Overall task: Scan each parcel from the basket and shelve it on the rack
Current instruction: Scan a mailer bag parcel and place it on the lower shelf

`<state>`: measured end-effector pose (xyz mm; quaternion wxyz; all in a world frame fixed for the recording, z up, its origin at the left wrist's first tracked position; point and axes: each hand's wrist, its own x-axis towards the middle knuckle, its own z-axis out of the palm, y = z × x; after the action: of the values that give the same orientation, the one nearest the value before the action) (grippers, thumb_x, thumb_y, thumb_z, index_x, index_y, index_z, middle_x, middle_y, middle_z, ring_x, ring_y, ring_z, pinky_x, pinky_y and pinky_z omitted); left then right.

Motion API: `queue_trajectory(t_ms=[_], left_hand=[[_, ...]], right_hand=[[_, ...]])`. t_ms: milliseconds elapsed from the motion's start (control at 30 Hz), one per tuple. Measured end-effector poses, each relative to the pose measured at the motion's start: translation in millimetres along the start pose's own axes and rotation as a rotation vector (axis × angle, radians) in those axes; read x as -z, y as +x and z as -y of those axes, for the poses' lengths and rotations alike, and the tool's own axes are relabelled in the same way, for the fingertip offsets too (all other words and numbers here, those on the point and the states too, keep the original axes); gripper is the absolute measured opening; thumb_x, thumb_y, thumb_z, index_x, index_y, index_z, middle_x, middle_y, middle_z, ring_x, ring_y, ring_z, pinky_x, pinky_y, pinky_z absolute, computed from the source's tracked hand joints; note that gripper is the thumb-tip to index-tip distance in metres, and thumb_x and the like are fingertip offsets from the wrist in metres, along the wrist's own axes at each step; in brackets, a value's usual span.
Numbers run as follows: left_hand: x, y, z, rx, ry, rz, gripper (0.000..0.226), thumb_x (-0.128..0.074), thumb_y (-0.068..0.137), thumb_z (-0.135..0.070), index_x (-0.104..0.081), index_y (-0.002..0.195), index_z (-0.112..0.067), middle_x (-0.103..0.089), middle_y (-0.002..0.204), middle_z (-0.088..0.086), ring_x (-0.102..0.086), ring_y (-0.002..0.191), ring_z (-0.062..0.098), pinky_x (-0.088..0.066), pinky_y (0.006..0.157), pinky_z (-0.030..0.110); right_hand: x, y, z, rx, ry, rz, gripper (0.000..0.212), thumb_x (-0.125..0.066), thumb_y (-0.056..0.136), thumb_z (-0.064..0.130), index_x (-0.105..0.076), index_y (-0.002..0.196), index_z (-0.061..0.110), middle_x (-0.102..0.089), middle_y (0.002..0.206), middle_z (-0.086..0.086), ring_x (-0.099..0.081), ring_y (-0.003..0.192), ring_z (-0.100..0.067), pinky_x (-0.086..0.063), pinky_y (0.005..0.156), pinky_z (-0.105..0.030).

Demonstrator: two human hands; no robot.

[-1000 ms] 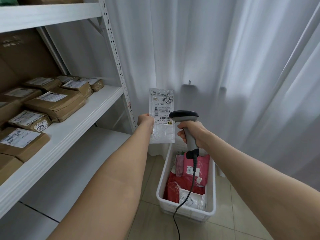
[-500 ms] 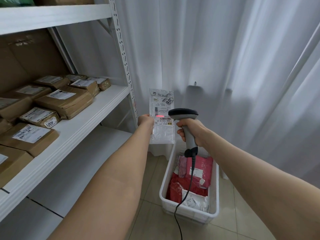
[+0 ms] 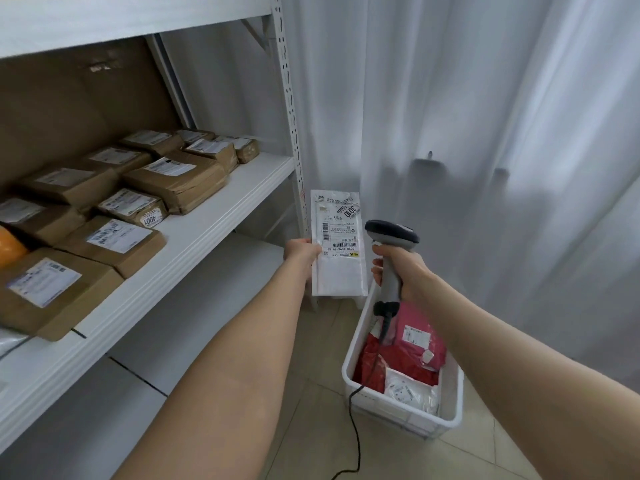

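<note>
The white parcel (image 3: 337, 244) is held upright, label facing the scanner (image 3: 391, 233) at its 3 o'clock, presumably so the barcode reads cleanly. The left hand (image 3: 301, 252) has its grip pinched on the parcel's left edge. The right hand (image 3: 403, 271) has its grip wrapped round the scanner handle. The basket (image 3: 349, 362) sits at 5 o'clock and the rack (image 3: 214, 220) at 9.

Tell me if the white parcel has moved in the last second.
Yes. The white parcel has shifted left, closing most of the gap to the rack upright.
</note>
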<state>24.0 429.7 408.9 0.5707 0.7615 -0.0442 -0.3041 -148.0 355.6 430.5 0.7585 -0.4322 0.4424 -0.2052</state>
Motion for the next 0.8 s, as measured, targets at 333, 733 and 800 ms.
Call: queue_trajectory(t_ms=[333, 733, 800], left_hand=[[82, -54, 67, 0.144, -0.015, -0.080, 0.027, -0.051, 0.089, 0.012, -0.062, 0.113, 0.005, -0.064, 0.116, 0.020, -0.065, 0.098, 0.032, -0.054, 0.085, 0.039], [141, -133, 120, 0.197, -0.138, -0.059, 0.059, -0.048, 0.086, 0.017, -0.045, 0.134, -0.018, -0.058, 0.125, 0.015, -0.061, 0.104, 0.030, -0.054, 0.086, 0.041], [155, -143, 121, 0.161, -0.155, -0.134, 0.048, -0.051, 0.086, 0.014, -0.050, 0.123, -0.015, -0.063, 0.108, 0.010, -0.063, 0.088, 0.024, -0.056, 0.071, 0.033]], right_hand=[[-36, -23, -71, -0.211, -0.045, 0.204, 0.020, -0.070, 0.086, 0.015, -0.061, 0.102, 0.006, -0.063, 0.087, -0.010, -0.061, 0.079, -0.026, -0.057, 0.065, -0.036], [-59, -85, -125, -0.164, -0.067, 0.229, 0.033, -0.072, 0.082, 0.005, -0.062, 0.114, 0.004, -0.066, 0.116, -0.018, -0.063, 0.099, -0.031, -0.056, 0.067, -0.036], [-67, -95, -125, -0.138, -0.062, 0.250, 0.033, -0.072, 0.082, 0.005, -0.062, 0.113, 0.005, -0.065, 0.118, -0.017, -0.062, 0.099, -0.030, -0.055, 0.066, -0.034]])
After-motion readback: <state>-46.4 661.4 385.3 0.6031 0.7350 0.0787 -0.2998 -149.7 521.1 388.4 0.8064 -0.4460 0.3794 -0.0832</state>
